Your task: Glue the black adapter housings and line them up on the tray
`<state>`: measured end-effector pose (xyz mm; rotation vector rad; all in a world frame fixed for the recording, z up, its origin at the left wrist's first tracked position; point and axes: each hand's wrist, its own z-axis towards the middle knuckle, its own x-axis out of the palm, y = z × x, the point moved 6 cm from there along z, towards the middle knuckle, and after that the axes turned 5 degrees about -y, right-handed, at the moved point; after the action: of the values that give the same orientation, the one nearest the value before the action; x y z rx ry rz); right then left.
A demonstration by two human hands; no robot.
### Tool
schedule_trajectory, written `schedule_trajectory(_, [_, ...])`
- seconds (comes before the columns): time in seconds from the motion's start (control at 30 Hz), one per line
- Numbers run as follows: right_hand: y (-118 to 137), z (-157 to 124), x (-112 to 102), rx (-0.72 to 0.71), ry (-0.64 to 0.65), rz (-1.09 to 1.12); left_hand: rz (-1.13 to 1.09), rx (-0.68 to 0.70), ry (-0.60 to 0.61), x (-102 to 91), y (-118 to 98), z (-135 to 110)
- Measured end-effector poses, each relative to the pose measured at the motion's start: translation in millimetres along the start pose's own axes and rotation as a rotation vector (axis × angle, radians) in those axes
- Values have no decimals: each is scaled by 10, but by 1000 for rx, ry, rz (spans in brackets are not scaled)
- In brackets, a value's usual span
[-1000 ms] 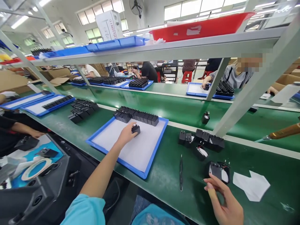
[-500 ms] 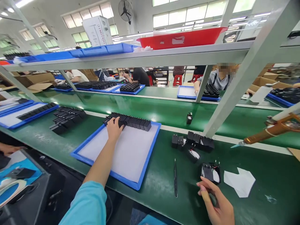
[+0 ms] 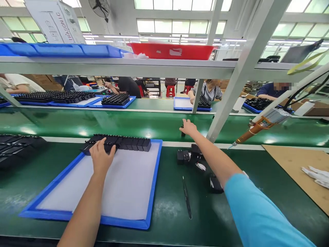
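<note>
My left hand [image 3: 101, 157] rests on the blue-rimmed white tray [image 3: 108, 219], fingers spread against the row of black adapter housings [image 3: 128, 142] along its far edge. My right hand [image 3: 188, 127] is stretched far forward onto the green belt, its fingers curled over a small black part [image 3: 182, 131] that is mostly hidden. Between the arms lie a few loose black housings [image 3: 183, 156] and black tweezers [image 3: 187, 198]. Another black part [image 3: 215, 184] lies under my right forearm.
A grey shelf post [image 3: 232, 85] slants up just right of my right hand. A hanging orange-handled tool [image 3: 253, 129] points down at the right. Brown cardboard [image 3: 295, 164] lies at right. More black housings [image 3: 15, 147] sit at left. Other people work across the belt.
My right hand left the black part near the front edge and reached forward to the small part on the belt. My left hand stayed at the tray's row. The camera turned right.
</note>
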<state>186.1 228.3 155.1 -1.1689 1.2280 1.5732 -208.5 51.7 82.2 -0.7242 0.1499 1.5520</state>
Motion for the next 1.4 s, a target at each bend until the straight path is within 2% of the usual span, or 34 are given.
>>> schedule_trajectory(0.07, [7,183,144,72,57,-15,4,13,-20,-16,-13,9])
schedule_trajectory(0.2, [77,257,326,99,144,-25,-18,31,-22,-15,-38,12])
schedule_trajectory(0.3, [199,235,313,36,194,-5,-44,23,8,-6,-66,0])
schedule_trajectory(0.4, [359,87,199,-102,234,47,-66,-2,34,-17,-102,4])
schedule_trajectory(0.5, [502,-372,104,-295,260,102,-97,-6,56,-38,-150,16])
schedule_trajectory(0.57, [567,-858,129,-428,289,124,-114,7,56,-57,-180,20])
schedule_trajectory(0.63, [601,-1382,239,-523,322,120,-129,26,47,-73,-206,21])
schedule_trajectory(0.73, [611,-1997,482,-575,365,117,-153,63,28,-106,-268,54])
schedule_trajectory(0.83, [532,-2273,598,-544,353,154,-166,103,40,-212,-454,136])
schedule_trajectory(0.9, [372,-2326,539,-519,341,213,-196,116,93,-356,-684,156])
schedule_trajectory(0.97, [78,-2310,350,-472,276,344,-285,123,193,-551,-1004,56])
schedule_trajectory(1.03, [-412,-2225,2,-317,21,675,-395,126,291,-767,-1378,-217])
schedule_trajectory(1.1, [-1080,-2185,-363,-107,-384,964,-492,105,358,-933,-1740,-636])
schedule_trajectory(1.13, [-1383,-2185,-493,-39,-534,1017,-533,92,399,-965,-1910,-879])
schedule_trajectory(1.2, [-1940,-2211,-703,79,-856,1089,-565,52,509,-911,-2203,-1365])
schedule_trajectory(1.23, [-2158,-2194,-752,121,-942,1125,-556,31,532,-853,-2315,-1566])
schedule_trajectory(1.27, [-2354,-2158,-767,166,-1009,1214,-535,5,540,-781,-2401,-1726])
schedule_trajectory(1.3, [-2490,-2077,-752,182,-993,1295,-505,-21,537,-704,-2460,-1843])
schedule_trajectory(1.4, [-2660,-1745,-634,142,-792,1475,-467,-118,496,-521,-2479,-1959])
